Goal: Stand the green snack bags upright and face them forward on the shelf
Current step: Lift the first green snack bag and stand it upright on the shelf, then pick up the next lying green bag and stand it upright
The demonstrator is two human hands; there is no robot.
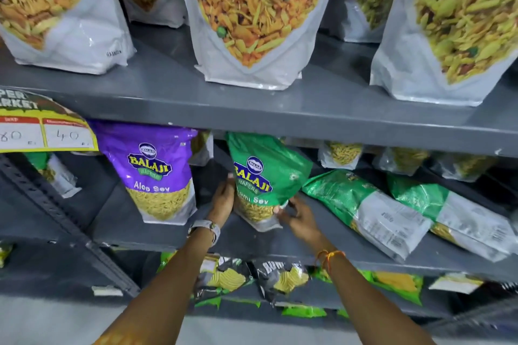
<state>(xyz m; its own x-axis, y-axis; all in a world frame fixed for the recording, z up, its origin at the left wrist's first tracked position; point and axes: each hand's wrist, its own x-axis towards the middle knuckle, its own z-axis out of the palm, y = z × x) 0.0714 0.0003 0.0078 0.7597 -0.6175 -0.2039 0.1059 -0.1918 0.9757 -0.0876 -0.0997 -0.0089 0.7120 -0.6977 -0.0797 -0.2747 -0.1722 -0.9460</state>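
Observation:
A green Balaji snack bag (267, 173) stands upright on the middle grey shelf (173, 235), its front facing me, leaning slightly left. My left hand (222, 200) presses against its left side, and my right hand (298, 217) grips its lower right corner. Two more green bags lie flat on the shelf to the right, backs up: one (361, 207) right beside my right hand, another (451, 216) further right.
A purple Aloo Sev bag (157, 168) stands upright left of the green one. Large white snack pouches (252, 17) fill the shelf above. A price tag (42, 129) hangs at left. Chip bags (283, 280) sit on the lower shelf. Small packs (340, 154) line the back.

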